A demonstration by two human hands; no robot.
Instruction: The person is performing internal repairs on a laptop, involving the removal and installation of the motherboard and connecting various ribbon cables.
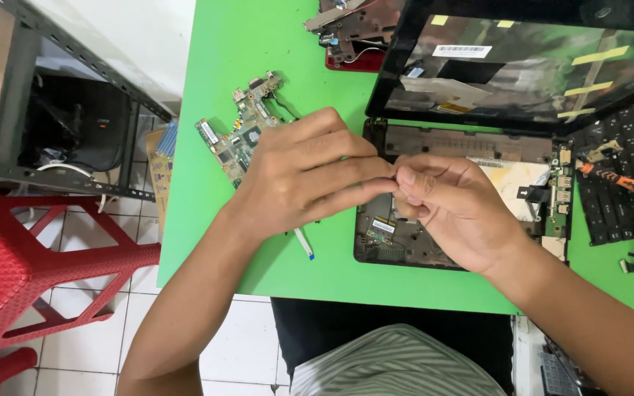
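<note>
Above the green worktop (214, 66), both hands meet fingertip to fingertip over the left part of an opened laptop base (471, 220). Left hand (299, 172): fingers extended and close together, tips pressed against those of the right. Right hand (453, 209): fingers curled, thumb and forefinger pinched narrow at the meeting point; whether anything small sits in the pinch cannot be told. Laptop base: dark, cover removed, inner parts exposed, lying flat just under the hands. Screen lid (530, 66): black-framed, with yellow tape strips, behind the base. Circuit board (240, 136): green, flat on the worktop, left of the left hand, partly hidden by it. Keyboard (618, 198): black, detached, at the right edge. Screwdriver (614, 176): orange and black, resting on the keyboard. Ribbon cable (304, 243): white with a blue tip, below the left hand. Red stool (31, 271): on the tiled floor, left of the worktop.
</note>
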